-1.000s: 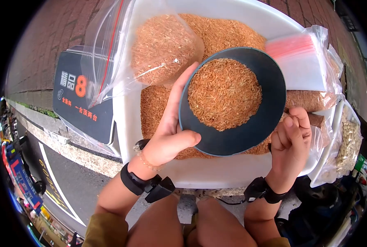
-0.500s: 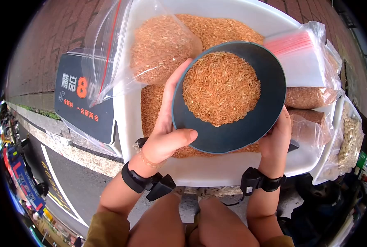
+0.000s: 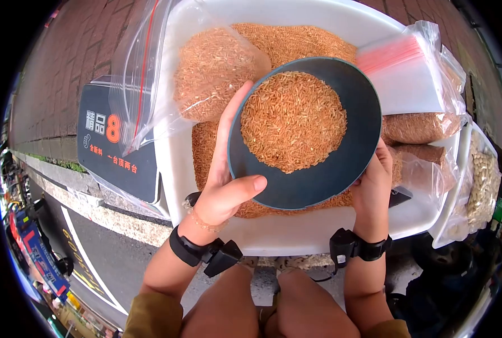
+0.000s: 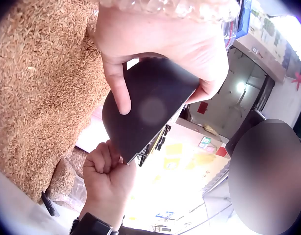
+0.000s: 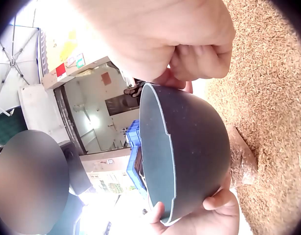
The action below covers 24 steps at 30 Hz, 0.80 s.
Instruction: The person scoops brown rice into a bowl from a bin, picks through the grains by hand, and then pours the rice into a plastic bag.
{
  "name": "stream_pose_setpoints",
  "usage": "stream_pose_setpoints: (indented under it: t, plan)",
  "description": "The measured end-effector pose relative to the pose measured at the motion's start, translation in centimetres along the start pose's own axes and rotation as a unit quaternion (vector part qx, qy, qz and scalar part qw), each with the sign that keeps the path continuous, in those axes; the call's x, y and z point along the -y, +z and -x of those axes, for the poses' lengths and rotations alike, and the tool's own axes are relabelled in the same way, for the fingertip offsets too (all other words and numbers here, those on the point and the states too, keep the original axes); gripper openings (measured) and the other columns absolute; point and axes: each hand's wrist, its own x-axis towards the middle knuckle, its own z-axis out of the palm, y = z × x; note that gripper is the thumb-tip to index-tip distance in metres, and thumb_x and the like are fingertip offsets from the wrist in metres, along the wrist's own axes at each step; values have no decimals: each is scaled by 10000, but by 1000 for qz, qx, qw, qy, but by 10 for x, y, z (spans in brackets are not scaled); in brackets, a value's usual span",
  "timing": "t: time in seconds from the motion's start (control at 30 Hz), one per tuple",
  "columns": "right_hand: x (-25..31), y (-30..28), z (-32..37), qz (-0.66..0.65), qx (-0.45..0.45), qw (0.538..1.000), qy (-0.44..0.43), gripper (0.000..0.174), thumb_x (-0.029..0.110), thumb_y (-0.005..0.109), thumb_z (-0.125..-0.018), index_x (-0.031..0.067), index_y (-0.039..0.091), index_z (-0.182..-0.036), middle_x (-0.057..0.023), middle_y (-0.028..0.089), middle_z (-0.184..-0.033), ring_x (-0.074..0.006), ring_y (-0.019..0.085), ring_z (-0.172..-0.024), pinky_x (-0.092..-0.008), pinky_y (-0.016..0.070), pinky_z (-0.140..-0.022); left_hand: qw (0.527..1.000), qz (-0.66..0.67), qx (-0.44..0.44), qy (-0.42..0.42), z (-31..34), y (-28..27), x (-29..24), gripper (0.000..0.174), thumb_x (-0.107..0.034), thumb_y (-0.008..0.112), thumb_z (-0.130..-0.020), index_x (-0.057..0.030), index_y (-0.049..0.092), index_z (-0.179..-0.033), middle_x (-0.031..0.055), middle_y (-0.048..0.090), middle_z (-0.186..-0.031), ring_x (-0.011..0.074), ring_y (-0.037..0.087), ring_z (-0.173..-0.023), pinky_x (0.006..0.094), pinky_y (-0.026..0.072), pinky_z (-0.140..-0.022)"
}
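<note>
A dark blue-grey bowl [image 3: 307, 190] with reddish-brown unhulled-looking rice grains [image 3: 293, 121] is held tilted above a white tub. My left hand [image 3: 231, 188] grips its left side, thumb over the rim and fingers underneath, as the left wrist view shows. The right hand [image 3: 373, 188] holds the bowl's lower right edge, with curled fingers close against the outside. In the right wrist view, fingertips [image 5: 170, 80] meet the rim, while the other fingers fold toward the palm. Below the bowl, more loose rice [image 3: 296, 42] fills the tub [image 3: 268, 239].
A clear zip bag of rice [image 3: 220, 73] leans at the tub's left, partly over a dark scale [image 3: 118, 149]. Empty red-striped zip bags [image 3: 403, 79] and filled rice bags [image 3: 423, 127] lie at the right. A bag of pale beans [image 3: 482, 177] stands beyond them.
The right hand, earlier raised beside the bowl with curled fingers, has moved in against its lower right edge. The bowl, with the left hand still on it, has shifted slightly left and up.
</note>
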Motion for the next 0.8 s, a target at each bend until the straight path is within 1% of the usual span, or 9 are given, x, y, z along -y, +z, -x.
stream_pose_setpoints:
  t: [0.07,0.13,0.3,0.37,0.43,0.57,0.63,0.77,0.8]
  plan:
    - [0,-2,0,-3,10,1000,-1,125,84,478,-854,52,573,-928,50,518,-615,22,350,-409,-122,215,-346,1000,-18,-12,2,2,-3,3,941,-104,624,-605,-38,93,-1379,135,239,-1369,229,243,-1268,341,159,-1049]
    - [0,-4,0,9,25,1000,2,228,111,475,-874,32,549,-1075,63,532,-644,36,356,-435,-120,235,-368,1000,-21,-11,2,2,-2,3,946,-114,634,-609,-38,91,-1379,136,239,-1369,231,242,-1268,342,157,-1049]
    - [0,-2,0,8,14,1000,5,229,111,475,-876,31,546,-1077,58,541,-658,34,363,-439,-121,236,-369,999,-41,-7,15,1,0,2,959,-148,659,-617,-39,89,-1380,136,232,-1371,234,232,-1271,343,156,-1048]
    - [1,0,0,9,15,1000,2,228,110,475,-876,32,546,-1078,56,545,-664,34,366,-441,-120,236,-371,999,-51,-16,-7,3,-2,2,963,-146,654,-609,-39,89,-1381,135,220,-1377,228,215,-1279,336,141,-1049]
    - [3,3,2,-1,-7,1000,17,119,38,467,-840,65,561,-908,43,519,-634,9,371,-441,-130,231,-371,998,-56,-16,-8,4,-5,4,963,-140,648,-604,-39,89,-1381,133,214,-1380,225,208,-1282,333,132,-1050]
    - [1,-2,1,-16,11,1000,7,120,29,473,-835,63,556,-914,37,524,-651,8,381,-451,-130,235,-373,998,-69,-12,-5,3,-5,2,973,-139,622,-583,-33,78,-1383,127,192,-1394,215,184,-1292,319,109,-1050]
    - [-2,-4,0,-7,21,1000,-18,259,81,505,-857,24,524,-1109,51,557,-700,30,385,-457,-120,235,-372,998,-65,-10,-1,3,-7,3,979,-154,621,-580,-26,73,-1382,128,185,-1398,215,181,-1294,318,107,-1051]
    - [-3,-3,2,-18,5,999,-39,282,68,516,-849,25,512,-1128,45,569,-743,31,418,-492,-114,256,-385,998,-57,-6,4,5,-8,4,990,-176,618,-574,-16,66,-1380,130,174,-1405,216,176,-1297,316,106,-1053]
    - [-4,-6,3,-16,11,999,-45,290,62,520,-846,17,503,-1132,34,576,-778,24,451,-533,-113,294,-415,999,-45,-13,-5,6,-7,4,997,-192,623,-574,-17,65,-1380,134,181,-1401,221,185,-1294,321,114,-1052]
